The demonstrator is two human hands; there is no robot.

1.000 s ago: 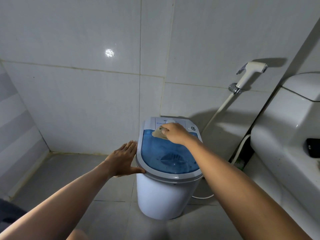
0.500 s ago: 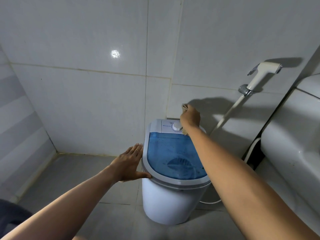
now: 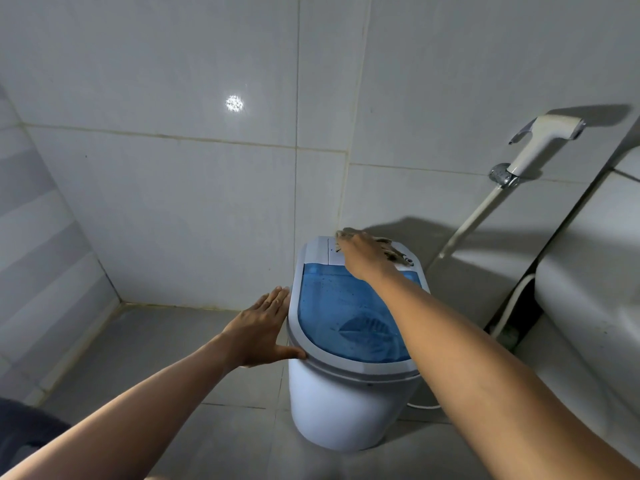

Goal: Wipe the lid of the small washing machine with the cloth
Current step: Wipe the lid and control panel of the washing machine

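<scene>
A small white washing machine [image 3: 349, 407] stands on the tiled floor by the wall. Its lid [image 3: 332, 306] is translucent blue in a grey rim, with a pale control panel at the back. My right hand [image 3: 363, 254] lies over that back panel, pressing a brownish cloth [image 3: 389, 251] flat against it; only the cloth's edges show past my fingers. My left hand [image 3: 263, 327] rests flat against the machine's left side, fingers together, thumb on the lid's front rim.
A white bidet sprayer [image 3: 540, 143] hangs on the wall at right, its hose running down behind the machine. A white toilet tank and bowl [image 3: 588, 289] fill the right edge. Grey tiled wall stands close behind; floor lies at left.
My right hand has come down from above the back edge and now presses the cloth flat on the control panel. My left hand stays against the machine's side.
</scene>
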